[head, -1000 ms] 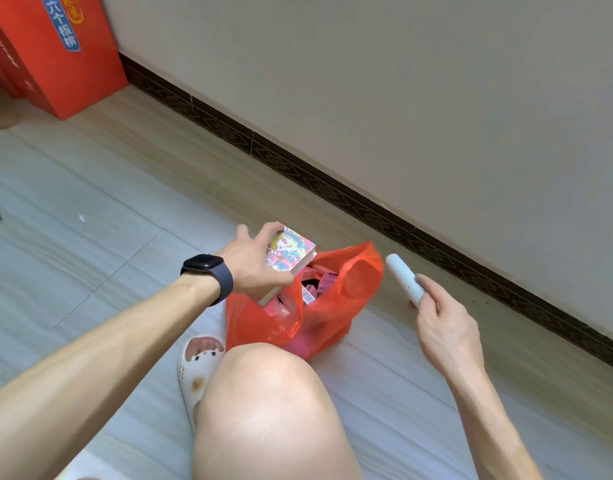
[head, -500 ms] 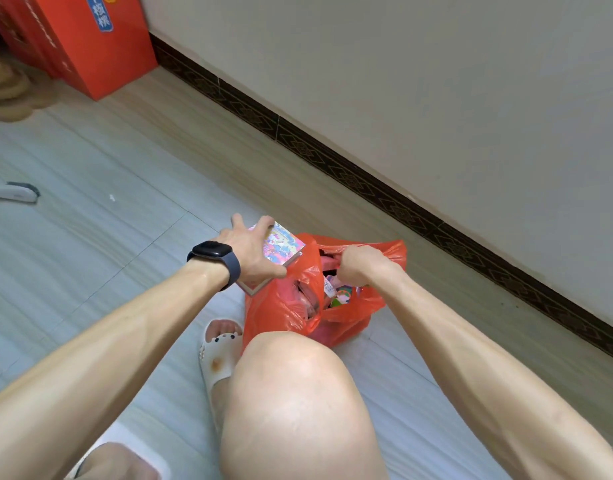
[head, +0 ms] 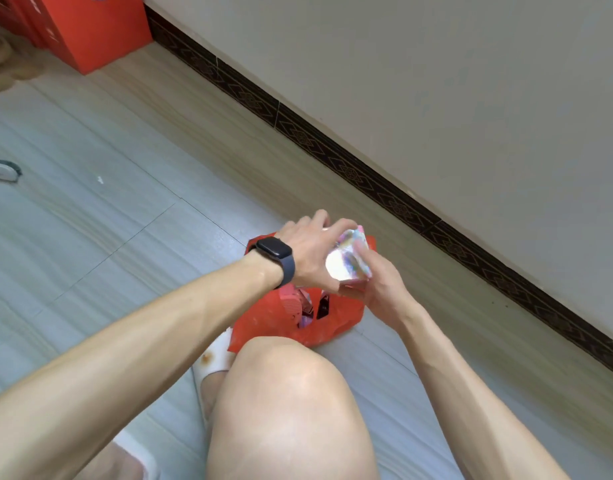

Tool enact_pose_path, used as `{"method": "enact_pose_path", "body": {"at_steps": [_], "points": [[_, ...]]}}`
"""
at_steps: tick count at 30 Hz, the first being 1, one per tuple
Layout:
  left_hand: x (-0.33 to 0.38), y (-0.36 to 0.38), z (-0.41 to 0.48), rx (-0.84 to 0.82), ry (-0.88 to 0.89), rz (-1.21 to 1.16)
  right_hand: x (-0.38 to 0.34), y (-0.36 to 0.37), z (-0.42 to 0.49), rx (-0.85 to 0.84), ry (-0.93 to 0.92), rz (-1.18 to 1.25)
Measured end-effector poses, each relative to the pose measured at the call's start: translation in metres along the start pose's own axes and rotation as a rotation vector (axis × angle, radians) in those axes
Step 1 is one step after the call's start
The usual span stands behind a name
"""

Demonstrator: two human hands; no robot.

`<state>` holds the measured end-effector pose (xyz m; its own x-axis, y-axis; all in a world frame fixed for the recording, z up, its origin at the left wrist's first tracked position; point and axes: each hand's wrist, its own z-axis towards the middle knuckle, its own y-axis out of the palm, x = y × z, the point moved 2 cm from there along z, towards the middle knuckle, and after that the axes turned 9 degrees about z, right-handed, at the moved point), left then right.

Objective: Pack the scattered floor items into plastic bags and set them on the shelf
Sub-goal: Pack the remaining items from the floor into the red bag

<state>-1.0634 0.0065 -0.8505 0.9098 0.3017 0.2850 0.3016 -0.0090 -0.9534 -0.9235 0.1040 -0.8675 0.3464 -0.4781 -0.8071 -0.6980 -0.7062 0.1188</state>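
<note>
A red plastic bag [head: 281, 323] stands open on the floor in front of my knee, with pink and dark items showing inside. Right above its mouth I hold a small shiny box with a colourful print [head: 346, 261]. My left hand [head: 312, 251], with a dark watch on the wrist, grips the box from the left and top. My right hand [head: 381, 285] holds it from the right and underneath. The white stick-like item from a second ago is out of sight.
A white object with a dark end [head: 2, 170] lies on the floor at the far left. Red cartons [head: 90, 29] stand against the wall at top left. A dark patterned skirting board [head: 367, 178] runs behind the bag. My white slipper [head: 215, 358] is beside the bag.
My right hand put the white stick into the bag, then came up to the box. My left hand moved the box right, over the bag's mouth. Both hands now hold it.
</note>
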Motion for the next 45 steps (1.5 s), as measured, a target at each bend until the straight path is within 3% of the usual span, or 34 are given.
{"method": "enact_pose_path", "body": {"at_steps": [2, 5, 7, 9, 11, 13, 18, 21, 23, 25, 28, 31, 33, 34, 38, 40, 45], "points": [[0.008, 0.005, 0.006, 0.015, 0.009, -0.063, -0.001, -0.007, 0.002, 0.123, -0.123, -0.197], [-0.001, 0.018, 0.002, 0.039, -0.054, -0.102, -0.004, -0.025, 0.005, 0.351, -0.267, -0.675], [-0.009, 0.038, -0.011, -0.014, 0.044, 0.070, -0.002, -0.035, 0.009, 0.355, -0.206, -1.058], [-0.019, 0.062, -0.025, -0.204, 0.171, 0.351, 0.001, -0.038, 0.014, 0.310, -0.089, -1.352], [-0.033, 0.079, -0.033, -0.395, 0.174, 0.608, 0.004, -0.034, 0.018, 0.257, 0.032, -1.513], [-0.050, 0.082, -0.037, -0.480, 0.095, 0.766, 0.007, -0.028, 0.023, 0.196, 0.107, -1.515], [-0.082, 0.052, -0.040, -0.512, -0.100, 0.978, 0.017, -0.007, 0.041, 0.003, 0.091, -1.107], [-0.078, 0.036, -0.037, -0.356, -0.159, 0.812, 0.030, -0.003, 0.052, -0.031, 0.036, -1.219], [-0.059, 0.041, -0.035, -0.131, -0.057, 0.593, 0.039, -0.009, 0.055, 0.016, 0.014, -1.432], [-0.034, 0.053, -0.036, -0.021, 0.059, 0.352, 0.037, -0.019, 0.053, 0.083, 0.025, -1.685], [-0.001, 0.074, -0.046, -0.275, 0.082, 0.027, 0.019, -0.036, 0.046, 0.199, -0.087, -1.916], [-0.013, 0.092, -0.057, -0.535, 0.081, 0.281, 0.004, -0.062, 0.044, 0.265, -0.033, -1.991], [-0.037, 0.093, -0.060, -0.522, 0.038, 0.456, 0.003, -0.070, 0.039, 0.294, -0.015, -1.941], [-0.050, 0.090, -0.058, -0.470, -0.013, 0.463, 0.004, -0.067, 0.036, 0.307, -0.108, -1.883], [-0.076, 0.066, -0.045, -0.304, -0.109, 0.421, 0.014, -0.015, 0.018, 0.244, -0.804, -1.643], [-0.073, 0.055, -0.038, -0.250, -0.106, 0.507, 0.020, 0.013, 0.021, 0.134, -0.926, -1.565], [-0.057, 0.066, -0.041, -0.189, 0.156, 0.803, 0.037, 0.020, 0.053, -0.103, -0.391, -1.945]]}}
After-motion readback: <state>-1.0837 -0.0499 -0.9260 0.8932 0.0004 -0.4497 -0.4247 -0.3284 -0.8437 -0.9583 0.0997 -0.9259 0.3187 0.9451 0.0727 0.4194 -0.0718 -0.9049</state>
